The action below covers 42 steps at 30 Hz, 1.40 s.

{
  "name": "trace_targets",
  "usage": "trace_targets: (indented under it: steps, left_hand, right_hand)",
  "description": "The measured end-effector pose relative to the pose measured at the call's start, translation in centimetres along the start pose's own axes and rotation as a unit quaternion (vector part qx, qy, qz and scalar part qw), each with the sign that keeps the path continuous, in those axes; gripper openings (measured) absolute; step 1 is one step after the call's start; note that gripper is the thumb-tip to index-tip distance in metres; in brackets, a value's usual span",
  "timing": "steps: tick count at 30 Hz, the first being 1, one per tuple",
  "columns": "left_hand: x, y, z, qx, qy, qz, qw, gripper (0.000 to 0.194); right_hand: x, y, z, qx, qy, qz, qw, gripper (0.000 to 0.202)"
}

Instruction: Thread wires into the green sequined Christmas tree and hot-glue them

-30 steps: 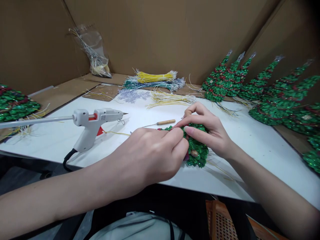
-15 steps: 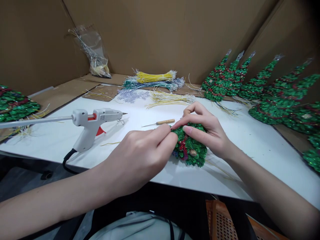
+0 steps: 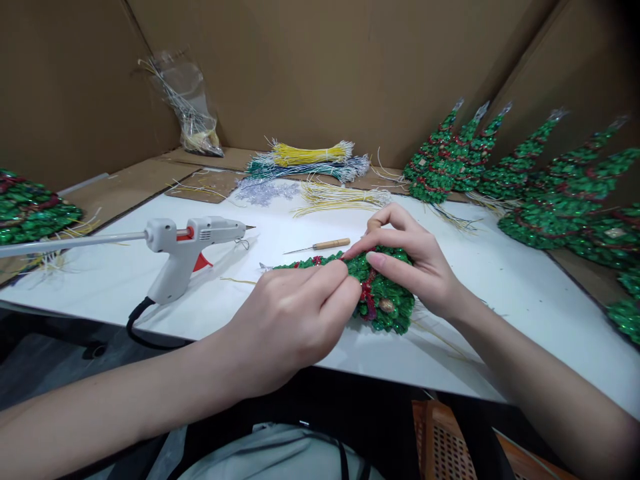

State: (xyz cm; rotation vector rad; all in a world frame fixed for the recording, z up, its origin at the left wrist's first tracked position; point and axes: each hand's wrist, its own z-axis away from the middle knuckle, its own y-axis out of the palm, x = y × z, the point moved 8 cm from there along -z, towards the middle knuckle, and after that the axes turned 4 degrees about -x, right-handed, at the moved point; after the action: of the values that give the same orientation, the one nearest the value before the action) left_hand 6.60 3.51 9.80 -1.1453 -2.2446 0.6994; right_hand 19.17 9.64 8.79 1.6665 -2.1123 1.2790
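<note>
A green glittery tree ornament [image 3: 387, 300] with red ribbon and a gold piece lies on its side on the white table, its tip pointing left. My left hand [image 3: 305, 310] is closed over the tree's middle, fingertips pinched together; what they pinch is hidden behind the fingers. From the right, my right hand [image 3: 413, 257] rests on the tree's upper edge, with thumb and index finger on it and the other fingers curled. Just beyond the tree lies an awl [image 3: 331, 245] with a wooden handle. Thin yellow wires stick out at the tree's right end.
A white glue gun [image 3: 173, 257] stands on the left with its cord over the table edge. Wire bundles [image 3: 313, 155] and clear pieces [image 3: 267, 192] lie at the back. More trees [image 3: 545, 193] line the right; another tree [image 3: 35, 210] is at far left.
My left hand has shifted slightly right and down, uncovering more of the tree's upper part and its tip. My right hand has barely moved.
</note>
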Motion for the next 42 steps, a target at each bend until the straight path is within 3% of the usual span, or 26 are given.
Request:
trace_targets:
  steps: [7,12,19,27,30,33,34,35,37,40,42]
  left_hand:
    - [0.0,-0.2,-0.3,0.004,0.024,0.013,1.0,0.023]
    - [0.4,-0.1,0.0,0.025,-0.003,0.076,0.997,0.014]
    - [0.6,0.4,-0.1,0.032,-0.024,0.14,0.989,0.029]
    - [0.6,1.2,-0.4,0.061,-0.037,0.129,0.989,0.029]
    - [0.9,0.9,-0.3,0.046,-0.051,0.159,0.985,0.033]
    - [1.1,0.7,-0.1,0.039,-0.063,0.192,0.979,0.037]
    - [1.2,0.6,0.0,0.038,-0.068,0.203,0.976,0.039]
    - [1.3,0.6,0.1,0.037,-0.074,0.215,0.973,0.04]
    - [1.5,0.5,0.2,0.036,-0.089,0.233,0.968,0.041]
    - [1.8,0.3,0.4,0.025,-0.102,0.238,0.966,0.038]
    - [1.8,0.0,0.4,0.005,-0.098,0.227,0.969,0.037]
  right_hand:
    - [0.1,0.1,0.0,-0.001,0.0,0.003,1.0,0.019]
    - [0.2,0.0,0.0,0.0,0.0,0.004,1.0,0.019]
    - [0.1,0.0,0.0,-0.004,-0.001,-0.002,1.0,0.018]
    - [0.1,-0.1,0.1,-0.009,0.006,0.0,1.0,0.019]
    - [-0.2,-1.3,-0.1,-0.039,0.016,0.001,0.999,0.021]
    - [-0.7,-4.4,-0.4,-0.109,0.046,-0.052,0.992,0.018]
    - [-1.2,-5.2,-0.4,-0.105,0.074,-0.075,0.989,0.018]
    - [-1.7,-5.6,-0.5,-0.072,0.103,-0.094,0.988,0.024]
    - [-2.6,-5.2,-0.1,0.066,0.175,-0.114,0.976,0.036]
    - [-3.3,-3.3,2.3,0.314,0.237,-0.111,0.912,0.037]
    - [-3.5,-2.4,4.0,0.41,0.267,-0.127,0.863,0.033]
